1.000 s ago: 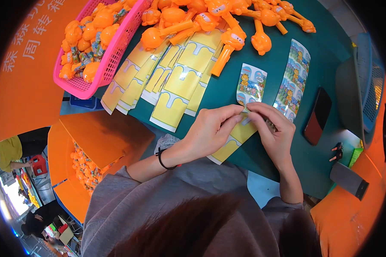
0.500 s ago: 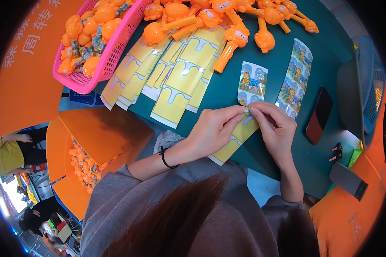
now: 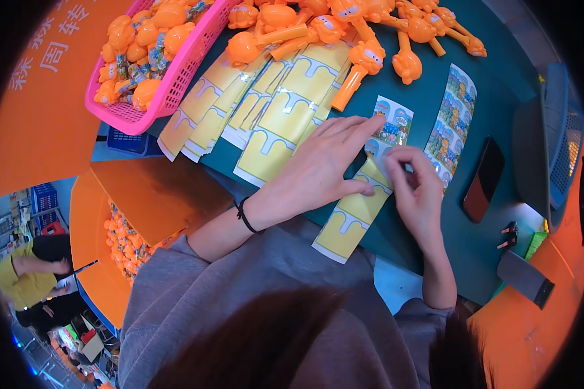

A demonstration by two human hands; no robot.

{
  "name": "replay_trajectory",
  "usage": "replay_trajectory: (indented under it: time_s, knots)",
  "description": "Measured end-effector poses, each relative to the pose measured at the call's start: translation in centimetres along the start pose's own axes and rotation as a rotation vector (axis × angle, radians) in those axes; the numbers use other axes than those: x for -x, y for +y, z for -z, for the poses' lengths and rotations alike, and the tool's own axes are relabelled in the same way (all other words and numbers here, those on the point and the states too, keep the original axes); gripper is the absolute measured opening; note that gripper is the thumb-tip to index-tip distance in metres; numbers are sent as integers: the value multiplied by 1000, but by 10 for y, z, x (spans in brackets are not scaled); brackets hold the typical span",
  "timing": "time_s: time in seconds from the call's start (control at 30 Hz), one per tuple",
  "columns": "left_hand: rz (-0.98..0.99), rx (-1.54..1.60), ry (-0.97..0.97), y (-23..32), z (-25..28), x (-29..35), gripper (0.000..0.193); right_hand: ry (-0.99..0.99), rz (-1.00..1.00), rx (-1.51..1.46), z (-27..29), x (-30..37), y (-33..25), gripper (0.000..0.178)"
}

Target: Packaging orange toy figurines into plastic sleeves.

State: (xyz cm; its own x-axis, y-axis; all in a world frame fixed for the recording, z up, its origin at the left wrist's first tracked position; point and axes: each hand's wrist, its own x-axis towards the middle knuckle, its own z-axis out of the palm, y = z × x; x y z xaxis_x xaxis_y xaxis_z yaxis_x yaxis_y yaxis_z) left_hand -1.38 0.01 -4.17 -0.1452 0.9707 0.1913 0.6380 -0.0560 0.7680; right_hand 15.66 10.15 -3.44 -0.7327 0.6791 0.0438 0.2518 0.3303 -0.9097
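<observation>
Firstly, head view, sole entry.

Item: yellow strip (image 3: 347,230), one piece, lying aslant between the two hands; its near end appears to reach past the worktop (image 3: 493,87) edge.

Item: left hand (image 3: 315,162), fingers spread wide, index side reaching over a small picture sheet (image 3: 398,129), thumb above the yellow strip; no gripped thing visible, contact uncertain.

Item: right hand (image 3: 418,191), fingers curled, thumb and index narrow beside the strip's far corner; whether they pinch anything cannot be told.

Handling, as judged: keep the strip flat under light left-hand pressure; work its corner with the right fingertips, slowly and evenly, since thin glossy sheet likely creases or clings to its neighbour.

Edges: near worktop rim curves close below the strip, so a downward drag risks a slip over it. Left, overlapping yellow strips (image 3: 266,149) lie close by the left hand; beyond them, a pink basket (image 3: 189,71). Far side, orange toys (image 3: 407,67), heaped.

Open room: a narrow green lane between small sheet and long picture strip (image 3: 453,120); broader bare ground beyond that strip, above the dark phone (image 3: 485,178).
</observation>
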Motion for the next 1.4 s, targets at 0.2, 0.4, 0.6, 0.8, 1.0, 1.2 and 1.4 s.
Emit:
replay_trajectory:
  time_s: [0.2, 0.4, 0.6, 0.8, 1.0, 1.2, 1.4]
  knots:
    - [-86, 7, 112, 4, 3, -4, 79, 464, 61, -88, 43, -16, 3, 8]
    - [403, 945, 114, 31, -5, 17, 32, 365, 915, 873, 23, 0, -16, 26]
    - [438, 1222, 305, 15, 6, 21, 18, 99, 1017, 798, 9, -29, -12, 37]
    - [174, 748, 470, -8, 31, 20, 9, -38, 549, 850, 36, -114, -25, 63]
    - [-73, 409, 517, -4, 47, 13, 49, -84, 244, 43, 41, -107, -16, 57]
    - [84, 693, 259, 13, 30, 7, 61, -235, -52, -714, 46, -41, -32, 76]
    - [304, 975, 224, 28, 8, 10, 50, -69, -60, -699, 31, -19, -12, 74]
